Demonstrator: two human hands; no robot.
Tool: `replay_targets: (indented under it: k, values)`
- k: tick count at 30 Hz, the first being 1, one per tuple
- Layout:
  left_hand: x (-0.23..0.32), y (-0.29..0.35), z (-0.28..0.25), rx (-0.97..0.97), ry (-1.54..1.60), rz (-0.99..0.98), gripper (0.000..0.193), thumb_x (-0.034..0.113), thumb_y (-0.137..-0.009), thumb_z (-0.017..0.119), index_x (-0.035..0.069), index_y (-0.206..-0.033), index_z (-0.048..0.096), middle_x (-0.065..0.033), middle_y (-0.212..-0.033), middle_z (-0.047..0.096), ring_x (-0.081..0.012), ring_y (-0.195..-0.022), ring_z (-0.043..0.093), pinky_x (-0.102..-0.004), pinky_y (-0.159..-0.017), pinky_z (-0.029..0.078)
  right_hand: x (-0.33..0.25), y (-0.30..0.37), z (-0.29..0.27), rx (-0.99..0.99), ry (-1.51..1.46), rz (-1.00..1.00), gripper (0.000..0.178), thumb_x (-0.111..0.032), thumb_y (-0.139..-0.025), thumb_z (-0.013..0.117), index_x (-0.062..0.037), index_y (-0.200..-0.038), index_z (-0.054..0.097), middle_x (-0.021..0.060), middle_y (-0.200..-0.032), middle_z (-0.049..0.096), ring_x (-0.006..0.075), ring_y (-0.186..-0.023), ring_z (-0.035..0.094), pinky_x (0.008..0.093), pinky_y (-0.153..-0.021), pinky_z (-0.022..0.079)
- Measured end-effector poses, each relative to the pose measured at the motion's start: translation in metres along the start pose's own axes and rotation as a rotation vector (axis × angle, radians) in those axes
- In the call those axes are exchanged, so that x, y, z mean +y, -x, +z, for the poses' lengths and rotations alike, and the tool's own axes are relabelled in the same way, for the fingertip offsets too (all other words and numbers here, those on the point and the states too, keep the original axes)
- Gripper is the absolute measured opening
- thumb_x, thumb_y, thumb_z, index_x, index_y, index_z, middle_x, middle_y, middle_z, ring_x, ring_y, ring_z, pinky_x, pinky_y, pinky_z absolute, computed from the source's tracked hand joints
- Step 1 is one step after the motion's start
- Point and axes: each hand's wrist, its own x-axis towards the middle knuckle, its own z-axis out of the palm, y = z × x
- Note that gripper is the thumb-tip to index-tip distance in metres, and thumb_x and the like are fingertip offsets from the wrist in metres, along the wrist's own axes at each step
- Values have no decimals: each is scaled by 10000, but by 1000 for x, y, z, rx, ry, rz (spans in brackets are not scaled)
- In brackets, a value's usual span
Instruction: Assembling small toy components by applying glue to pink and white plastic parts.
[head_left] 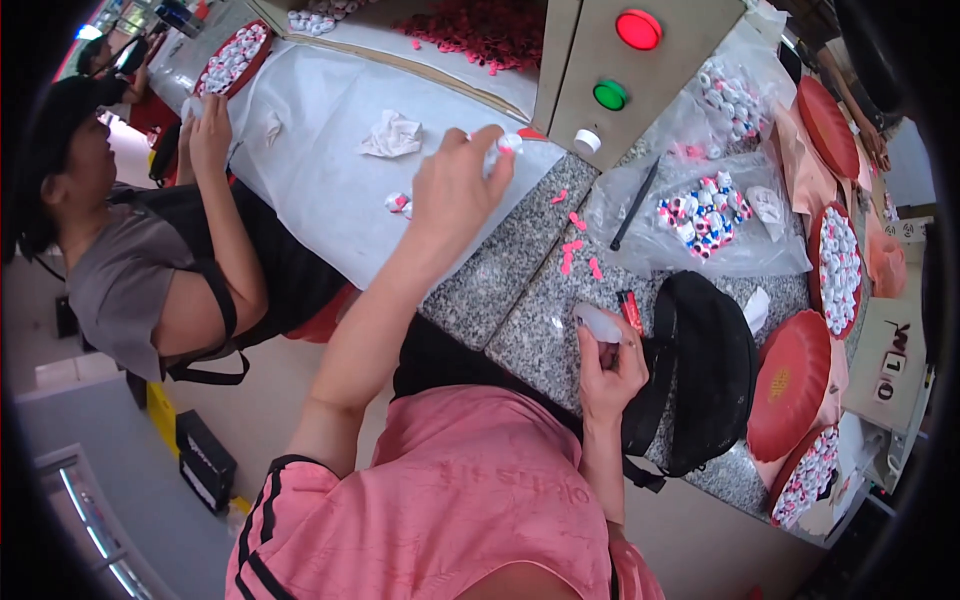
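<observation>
My left hand is raised over the white sheet on the bench, its fingers closed around a small round white piece with pink on it. Lower and to the right, my right hand grips a pale, translucent, rounded piece; its exact kind is unclear. Another small white-and-pink piece lies on the sheet below my left wrist, near a crumpled white cloth. Several small pink pieces are scattered on the granite top between my hands.
A grey metal box with red and green lights stands ahead, with pink pieces inside. Plastic bags of painted pieces, a black bag and red trays lie right. A co-worker works at left.
</observation>
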Motion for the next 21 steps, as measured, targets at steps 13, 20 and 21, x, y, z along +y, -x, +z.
replay_targets:
  k: [13,20,21]
  values:
    - [-2,31,36,103,-217,84,376,269,-810,579,141,-1157,510,-137,-903,540,-281,-772,565,-388,-518,471,-1,0,1,-34,72,-9,274,-38,-696,712,-13,-949,613,82,-821,618,102,-567,519,207,-467,404]
    - [-7,28,27,152,-99,32,368,260,-849,549,113,-1183,506,-127,-961,524,-274,-810,545,-356,-583,456,-7,1,1,-66,48,128,230,4,-696,699,46,-904,611,82,-877,620,76,-632,528,175,-516,402]
    - [-10,28,24,179,-33,59,372,256,-858,538,108,-1195,487,-111,-951,523,-258,-802,537,-346,-551,442,-8,1,0,-66,50,128,230,4,-696,699,46,-904,611,82,-877,620,76,-632,528,175,-516,402]
